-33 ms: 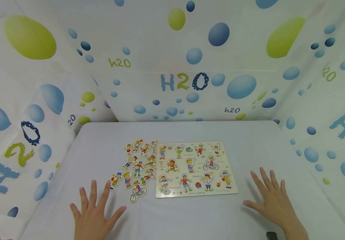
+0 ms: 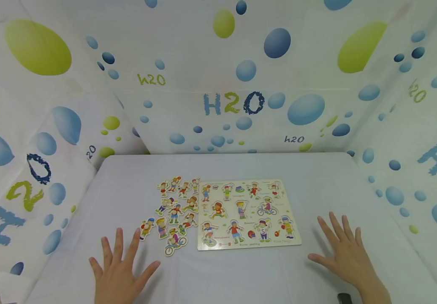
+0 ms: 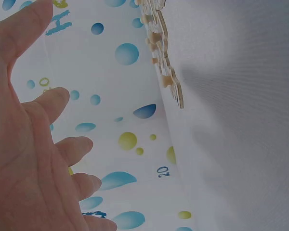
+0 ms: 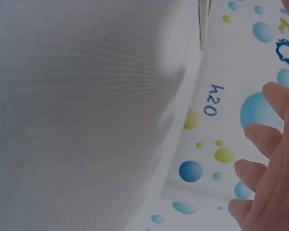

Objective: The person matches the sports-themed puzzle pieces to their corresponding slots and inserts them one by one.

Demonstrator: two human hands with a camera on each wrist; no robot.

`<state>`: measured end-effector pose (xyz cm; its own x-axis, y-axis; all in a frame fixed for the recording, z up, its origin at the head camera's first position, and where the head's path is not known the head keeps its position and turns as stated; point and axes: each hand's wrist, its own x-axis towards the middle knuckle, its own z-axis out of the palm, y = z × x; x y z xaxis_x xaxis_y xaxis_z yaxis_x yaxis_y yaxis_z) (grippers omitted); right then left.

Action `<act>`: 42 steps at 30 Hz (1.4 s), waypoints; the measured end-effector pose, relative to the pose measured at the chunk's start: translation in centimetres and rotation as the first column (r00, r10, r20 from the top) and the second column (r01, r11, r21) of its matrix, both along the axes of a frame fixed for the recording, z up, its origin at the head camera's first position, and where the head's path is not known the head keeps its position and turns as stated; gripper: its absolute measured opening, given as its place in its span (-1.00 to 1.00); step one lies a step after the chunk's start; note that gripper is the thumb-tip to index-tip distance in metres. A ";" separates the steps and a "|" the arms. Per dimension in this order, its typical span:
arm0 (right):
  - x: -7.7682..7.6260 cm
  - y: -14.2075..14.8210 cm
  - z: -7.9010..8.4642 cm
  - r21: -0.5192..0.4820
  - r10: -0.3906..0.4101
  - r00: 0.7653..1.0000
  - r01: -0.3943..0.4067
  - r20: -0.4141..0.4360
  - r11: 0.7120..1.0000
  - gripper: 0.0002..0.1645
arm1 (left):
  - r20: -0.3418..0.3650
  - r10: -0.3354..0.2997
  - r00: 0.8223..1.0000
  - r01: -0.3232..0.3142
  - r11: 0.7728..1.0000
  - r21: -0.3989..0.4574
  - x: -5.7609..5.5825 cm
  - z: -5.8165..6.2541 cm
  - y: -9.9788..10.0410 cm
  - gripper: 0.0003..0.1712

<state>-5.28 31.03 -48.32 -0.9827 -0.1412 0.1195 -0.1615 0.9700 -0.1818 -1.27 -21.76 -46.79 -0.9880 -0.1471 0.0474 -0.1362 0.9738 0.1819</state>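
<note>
A pale puzzle board (image 2: 231,232) printed with children playing sports lies flat in the middle of the table. Left of it is a loose cluster of puzzle pieces, among them a cyclist piece (image 2: 174,241) at the near end and a piece with a blue cap (image 2: 147,228) at the left. My left hand (image 2: 117,274) is spread, palm down, in front of the cluster and holds nothing. On the other side, my right hand (image 2: 345,255) is spread too, to the right of the board and apart from it. Both wrist views show the fingers extended with nothing in them.
The table (image 2: 241,278) has a white cloth. A curtain (image 2: 188,50) with blue and green drops and "H2O" lettering encloses the back and both sides. A small dark object (image 2: 344,298) shows at the bottom edge beside the right wrist.
</note>
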 end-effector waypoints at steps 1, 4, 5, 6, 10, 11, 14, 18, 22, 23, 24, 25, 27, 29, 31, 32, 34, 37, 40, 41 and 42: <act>0.0 0.0 0.0 -0.003 0.002 1.000 -0.002 -0.003 1.000 0.32 | -0.007 -0.003 1.000 0.003 1.000 0.000 0.0 0.0 0.0 0.22; -0.1 0.1 -0.1 -0.016 0.006 1.000 -0.007 -0.010 1.000 0.32 | -0.027 -0.010 1.000 0.010 1.000 0.002 0.0 -0.1 0.1 0.22; -0.1 0.2 -0.1 -0.024 0.008 1.000 -0.008 -0.013 1.000 0.32 | -0.033 -0.012 0.999 0.012 1.000 0.004 0.0 -0.1 0.1 0.22; -0.2 0.2 -0.1 -0.033 0.011 1.000 -0.011 -0.015 0.999 0.32 | -0.037 -0.012 0.999 0.012 1.000 0.004 0.0 -0.1 0.1 0.22; -0.5 0.6 -0.4 -0.072 0.025 1.000 -0.025 -0.012 0.997 0.31 | -0.031 -0.008 0.999 0.009 1.000 0.007 0.0 0.0 0.1 0.22; -0.5 0.7 -0.4 -0.091 0.032 0.999 -0.032 -0.009 0.995 0.31 | -0.025 -0.006 1.000 0.006 1.000 0.006 0.0 0.0 0.1 0.22; -1.0 0.9 -0.5 -0.155 0.062 0.998 -0.060 0.010 0.986 0.27 | -0.002 0.000 1.000 0.000 1.000 0.008 0.0 0.0 0.0 0.24; -2.7 1.2 -0.6 -0.297 0.146 0.987 -0.118 0.072 0.947 0.14 | -0.010 0.001 1.000 -0.001 1.000 0.016 0.0 0.1 -0.1 0.24; -5.0 1.2 -1.0 -0.397 0.254 0.957 -0.181 0.137 0.900 0.03 | -0.061 -0.017 0.998 0.019 0.999 0.035 0.2 0.0 -0.3 0.23; -5.5 1.3 -1.2 -0.405 0.276 0.949 -0.196 0.150 0.893 0.01 | -0.075 -0.024 0.997 0.027 0.999 0.041 0.2 0.0 -0.3 0.22; -6.0 1.3 -1.3 -0.411 0.296 0.941 -0.209 0.161 0.887 0.00 | -0.087 -0.030 0.996 0.033 0.998 0.044 0.2 -0.1 -0.3 0.22; -6.3 1.3 -1.5 -0.415 0.313 0.935 -0.220 0.169 0.882 -0.01 | -0.097 -0.035 0.995 0.040 0.998 0.046 0.2 -0.2 -0.2 0.22; -6.9 1.2 -1.7 -0.418 0.334 0.924 -0.232 0.188 0.878 -0.01 | -0.116 -0.042 0.992 0.047 0.998 0.045 0.2 -0.3 -0.2 0.23; -7.3 1.1 -1.8 -0.403 0.343 0.916 -0.240 0.206 0.883 -0.01 | -0.116 -0.036 0.993 0.042 0.998 0.043 0.3 -0.5 -0.1 0.23; -7.5 0.8 -1.8 -0.393 0.349 0.911 -0.245 0.220 0.886 0.00 | -0.103 -0.028 0.994 0.032 0.999 0.042 0.3 -0.6 -0.1 0.24; -7.6 0.7 -1.8 -0.387 0.350 0.909 -0.246 0.227 0.889 0.01 | -0.096 -0.024 0.995 0.028 0.999 0.045 0.3 -0.6 -0.1 0.24; -7.6 0.4 -1.6 -0.368 0.350 0.905 -0.248 0.242 0.896 0.02 | -0.081 -0.017 0.997 0.021 0.998 0.051 0.4 -0.7 -0.1 0.25; -7.6 0.1 -1.2 -0.339 0.347 0.901 -0.250 0.262 0.907 0.07 | -0.083 -0.017 0.996 0.022 0.998 0.059 0.4 -0.8 -0.2 0.24; -7.6 -0.2 -0.9 -0.304 0.338 0.900 -0.252 0.275 0.919 0.11 | -0.094 -0.021 0.995 0.026 0.998 0.055 0.4 -0.9 -0.2 0.23; -7.6 -0.2 -0.9 -0.293 0.336 0.901 -0.255 0.274 0.921 0.11 | -0.098 -0.023 0.995 0.029 0.998 0.056 0.4 -0.9 -0.2 0.23; -7.6 -0.3 -0.9 -0.284 0.336 0.901 -0.258 0.273 0.923 0.11 | -0.101 -0.025 0.995 0.031 0.998 0.057 0.4 -0.9 -0.2 0.23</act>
<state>-12.89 30.71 -49.17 -0.8909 -0.4387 -0.1178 -0.3332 0.8074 -0.4870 -0.88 -21.99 -47.74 -0.9823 -0.1253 0.1390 -0.0876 0.9643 0.2499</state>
